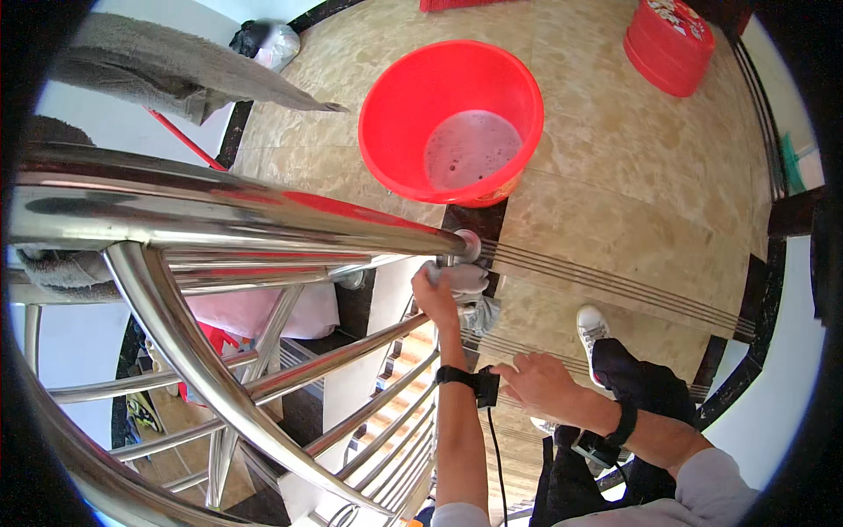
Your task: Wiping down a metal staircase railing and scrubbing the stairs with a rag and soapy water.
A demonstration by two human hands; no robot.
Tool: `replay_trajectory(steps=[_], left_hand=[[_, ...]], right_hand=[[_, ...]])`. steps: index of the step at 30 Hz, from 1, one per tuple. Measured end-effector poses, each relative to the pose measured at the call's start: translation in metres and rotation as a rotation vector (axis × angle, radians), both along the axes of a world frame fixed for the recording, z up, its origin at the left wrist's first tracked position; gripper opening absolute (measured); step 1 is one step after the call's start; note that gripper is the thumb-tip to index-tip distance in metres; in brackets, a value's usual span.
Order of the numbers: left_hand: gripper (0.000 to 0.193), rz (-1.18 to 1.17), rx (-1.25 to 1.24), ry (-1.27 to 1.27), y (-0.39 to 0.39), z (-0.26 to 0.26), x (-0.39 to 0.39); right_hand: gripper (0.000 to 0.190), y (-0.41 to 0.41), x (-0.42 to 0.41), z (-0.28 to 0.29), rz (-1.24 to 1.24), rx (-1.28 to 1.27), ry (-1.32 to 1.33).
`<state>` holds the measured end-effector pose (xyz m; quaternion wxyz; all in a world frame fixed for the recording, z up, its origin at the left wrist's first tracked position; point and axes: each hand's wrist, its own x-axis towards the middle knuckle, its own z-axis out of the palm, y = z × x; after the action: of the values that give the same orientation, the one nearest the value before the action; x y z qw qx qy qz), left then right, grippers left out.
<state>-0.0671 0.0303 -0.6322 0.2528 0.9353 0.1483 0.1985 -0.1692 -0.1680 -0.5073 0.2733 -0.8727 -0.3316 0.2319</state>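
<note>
My left hand (435, 293) is at the stainless-steel newel post, its fingers closed on a grey cloth (464, 280) that wraps the post below its round cap (469, 244). More of the crumpled cloth hangs on the post's right side. My right hand (537, 382) is held in the air to the right of my left wrist, fingers apart and slightly bent, holding nothing. Beyond the post a red plastic basin (388, 118) stands on the tiled floor, with cloudy, sudsy water (471, 148) in its bottom.
A steel handrail (296, 217) and balusters stand at the left, with stairs (408, 356) seen between the bars. A grey towel (171, 59) hangs at the upper left. Plastic bags (280, 46) lie by the wall. An upturned red tub (668, 53) stands at the upper right.
</note>
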Motion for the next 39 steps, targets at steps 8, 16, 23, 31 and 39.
replay_trajectory(steps=[8,16,23,31,39], left_hand=[[0.032,0.264,-0.905,-0.66,-0.046,0.108,0.014],[0.068,0.235,-0.405,-0.546,-0.054,0.073,0.034],[0.047,0.172,-0.584,-0.347,-0.035,0.068,0.004],[0.039,0.346,-1.26,-0.603,-0.052,0.176,-0.127],[0.053,0.216,-1.504,-0.898,-0.026,0.224,-0.124]], right_hand=[[0.028,0.003,0.018,0.006,-0.354,0.198,0.035],[0.027,0.014,0.024,0.017,-0.593,0.51,0.214],[0.029,0.029,0.01,0.014,-0.474,0.472,0.165],[0.023,0.031,-0.012,0.008,-0.418,0.498,0.167],[0.025,0.037,-0.022,0.024,-0.322,0.42,0.183]])
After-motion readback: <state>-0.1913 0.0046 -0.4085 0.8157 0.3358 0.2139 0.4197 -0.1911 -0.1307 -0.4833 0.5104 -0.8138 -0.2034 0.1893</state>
